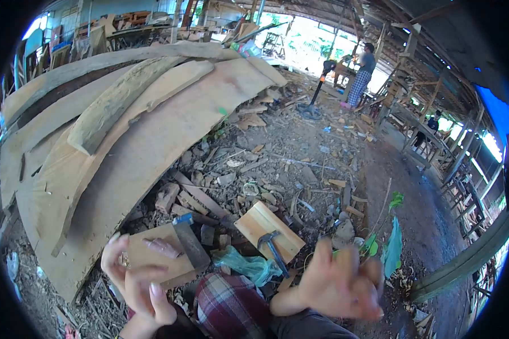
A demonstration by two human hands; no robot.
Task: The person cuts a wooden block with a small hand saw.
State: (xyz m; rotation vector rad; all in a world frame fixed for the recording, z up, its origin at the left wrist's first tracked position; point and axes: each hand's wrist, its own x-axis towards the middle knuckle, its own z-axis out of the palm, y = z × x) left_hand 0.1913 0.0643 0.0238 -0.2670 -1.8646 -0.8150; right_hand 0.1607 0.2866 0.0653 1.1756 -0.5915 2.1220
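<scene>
My left hand (pixel 138 282) is raised at lower left, fingers apart and loosely curled, with nothing in it. Behind it a flat wooden board (pixel 178 266) carries a small pinkish-brown piece (pixel 162 248), with a dark block (pixel 191 246) at its right end. My right hand (pixel 342 282) is up at lower right, somewhat blurred, its bent fingers apart and holding nothing. To its left, a hammer (pixel 275 252) rests with its head on a pale wooden board (pixel 259 221). A crumpled teal plastic bag (pixel 249 266) lies between the two boards.
Large curved wood slabs (pixel 169 135) are stacked at left. Wood scraps and stones (pixel 254 175) litter the ground. A leafy plant (pixel 391 248) and a beam (pixel 464 263) stand at right. Farther back are a black-and-orange stand (pixel 318 90) and a person (pixel 363 76).
</scene>
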